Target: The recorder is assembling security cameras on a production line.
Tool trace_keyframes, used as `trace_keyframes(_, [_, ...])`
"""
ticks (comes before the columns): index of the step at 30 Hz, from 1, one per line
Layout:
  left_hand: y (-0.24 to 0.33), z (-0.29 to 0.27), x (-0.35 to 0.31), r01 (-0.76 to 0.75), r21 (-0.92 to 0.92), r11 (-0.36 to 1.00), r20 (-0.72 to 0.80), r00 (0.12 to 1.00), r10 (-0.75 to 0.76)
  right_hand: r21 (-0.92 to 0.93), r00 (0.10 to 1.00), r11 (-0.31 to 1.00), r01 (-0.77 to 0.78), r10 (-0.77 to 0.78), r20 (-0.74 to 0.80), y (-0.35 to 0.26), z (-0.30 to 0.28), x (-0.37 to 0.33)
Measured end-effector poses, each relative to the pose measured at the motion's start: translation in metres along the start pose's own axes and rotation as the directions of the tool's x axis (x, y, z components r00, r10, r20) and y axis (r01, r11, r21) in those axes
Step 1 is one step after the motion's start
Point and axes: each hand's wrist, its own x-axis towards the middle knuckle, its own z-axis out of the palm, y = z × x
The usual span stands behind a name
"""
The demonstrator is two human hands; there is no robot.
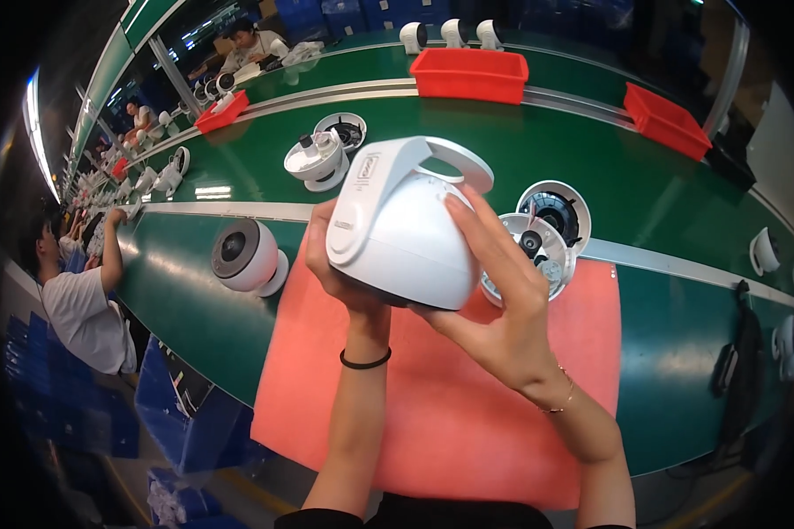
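Above a pink foam mat (415, 397), both my hands grip a white round security camera (419, 238), its curved stand arm and ring-shaped base turned upward. My left hand (331, 269) wraps its left side, the fingers partly hidden behind the shell. My right hand (507, 304) holds the right side, fingertips on the top of the shell and thumb beneath. Right behind my right hand lies an opened camera housing (543, 251) with its inner parts showing, its dark-lined cover (560, 212) beside it. Left of my hands a whole camera (247, 256) stands with its dark front facing up-left.
Farther back on the green bench (238, 326) sits another opened camera (318, 163). Red bins (469, 75) line the far rail, with several white cameras (454, 33) behind. A co-worker (84, 300) sits at the left edge of the bench. A dark strap (741, 353) hangs at the right.
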Motion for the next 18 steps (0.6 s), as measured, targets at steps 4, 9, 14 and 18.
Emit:
trace_keyframes(4, [0.025, 0.021, -0.010, -0.040, 0.015, 0.999, 0.120, 0.992, 0.038, -0.083, 0.999, 0.997, -0.009, 0.012, 0.044, -0.002, -0.020, -0.008])
trace_keyframes(9, [0.055, 0.035, -0.008, -0.077, 0.099, 0.992, 0.499, 0.866, 0.018, -0.067, 1.000, 0.997, -0.025, 0.026, 0.016, -0.001, -0.048, -0.020])
trace_keyframes(14, [0.086, 0.040, 0.001, -0.213, 0.020, 0.977, 0.814, 0.571, 0.108, 0.403, 0.988, 0.902, -0.156, 0.145, 0.059, 0.021, -0.087, -0.042])
trace_keyframes(18, [0.120, 0.051, 0.020, -0.098, 0.021, 0.995, 0.891, 0.454, 0.025, 0.309, 0.991, 0.947, -0.090, 0.054, 0.122, -0.016, -0.105, -0.025])
